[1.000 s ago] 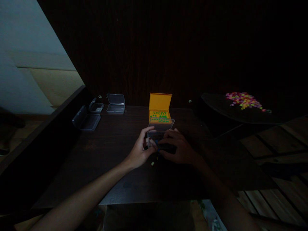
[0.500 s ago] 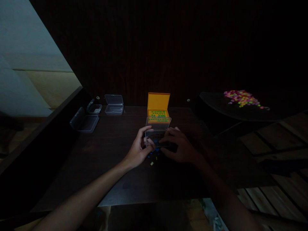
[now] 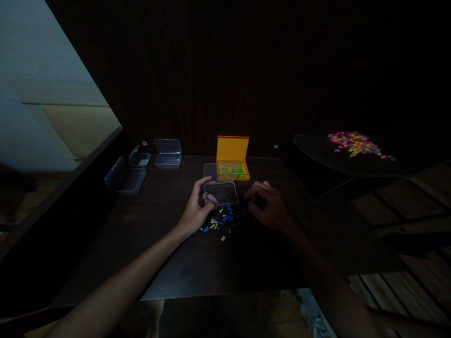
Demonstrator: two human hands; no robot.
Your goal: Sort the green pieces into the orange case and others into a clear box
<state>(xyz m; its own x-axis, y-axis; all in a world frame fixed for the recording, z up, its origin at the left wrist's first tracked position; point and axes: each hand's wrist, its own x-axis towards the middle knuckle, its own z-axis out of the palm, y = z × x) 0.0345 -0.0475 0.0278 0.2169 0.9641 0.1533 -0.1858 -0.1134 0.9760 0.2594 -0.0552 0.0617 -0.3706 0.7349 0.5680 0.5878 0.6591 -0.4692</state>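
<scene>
My left hand [image 3: 199, 206] is closed on the left edge of a clear plastic box [image 3: 221, 193], fingers behind and thumb at the front corner. The box stands with its lid raised, and its see-through lid overlaps the view of a yellow box. Just in front lies a loose pile of small building bricks [image 3: 228, 218], blue, yellow and whitish. To the right of the box, my right hand [image 3: 268, 203] hangs with its fingers curled together in deep shadow; anything between the fingertips is too dark to make out.
Behind the clear box, the open yellow box [image 3: 232, 148] holds several small green pieces. Three clear boxes stand open at the left: one [image 3: 168, 160] at the back, another [image 3: 134, 180] nearer, and a small one [image 3: 140, 159]. Colourful small pieces [image 3: 354, 143] lie on a dark surface at right.
The clear box has shifted left and slightly forward with my left hand. My right hand has drawn away from it to the right, uncovering more of the brick pile.
</scene>
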